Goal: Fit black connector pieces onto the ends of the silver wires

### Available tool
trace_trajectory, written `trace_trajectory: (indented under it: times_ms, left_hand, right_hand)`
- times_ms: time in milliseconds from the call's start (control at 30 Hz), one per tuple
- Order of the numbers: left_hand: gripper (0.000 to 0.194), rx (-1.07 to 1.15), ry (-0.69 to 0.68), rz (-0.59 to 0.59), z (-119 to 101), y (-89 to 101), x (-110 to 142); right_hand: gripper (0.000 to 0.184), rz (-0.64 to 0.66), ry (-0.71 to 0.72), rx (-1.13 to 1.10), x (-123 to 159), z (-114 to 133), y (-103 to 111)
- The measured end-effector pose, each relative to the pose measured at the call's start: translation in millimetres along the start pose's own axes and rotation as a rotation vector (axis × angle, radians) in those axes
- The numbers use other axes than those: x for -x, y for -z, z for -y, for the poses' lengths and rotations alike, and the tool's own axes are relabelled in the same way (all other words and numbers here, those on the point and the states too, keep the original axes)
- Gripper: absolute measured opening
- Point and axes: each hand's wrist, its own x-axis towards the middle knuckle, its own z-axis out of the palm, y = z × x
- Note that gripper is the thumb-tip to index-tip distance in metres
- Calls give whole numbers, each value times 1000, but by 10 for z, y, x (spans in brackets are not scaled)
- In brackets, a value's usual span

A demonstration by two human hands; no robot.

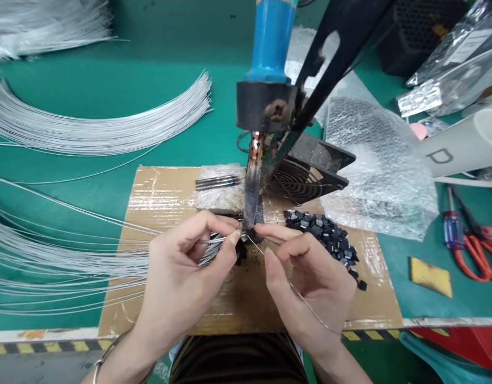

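A soldering iron with a blue handle (272, 40) is clamped upright in a black stand, its tip (250, 210) pointing down between my hands. My left hand (190, 266) pinches a small silvery part (244, 235) between thumb and index finger, right at the tip; its exact shape is too small to tell. Thin solder wire (310, 308) runs across my right hand (310, 277) and between its thumb and fingers, its end close to the tip. White wires (129, 265) pass behind my left hand, and their ends gather beneath its fingers beside several partly hidden black pieces.
Cardboard (161, 192) covers the work spot. Black connector housings (326, 237) lie heaped at right, below a small fan (306, 173). A white wire bundle (110, 130) curves at left. Bubble wrap (374, 160), a yellow sponge (430, 276), scissors (476, 258) and a screwdriver (453, 229) are further right.
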Motion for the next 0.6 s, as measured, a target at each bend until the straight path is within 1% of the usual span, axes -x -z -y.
trace_trajectory:
  times_ms: [200,467,600]
  left_hand:
    - [13,-6,-7,-6,-5,-7,18]
    - [8,-35,10,-3,3,8,22]
    - [10,-21,12,4,-4,6,18]
  right_hand:
    - [23,-9,-3,-4,8,2,-3]
    - [23,3,-1,3,2,-9,2]
    - [24,-6,1,6,17,-20,-3]
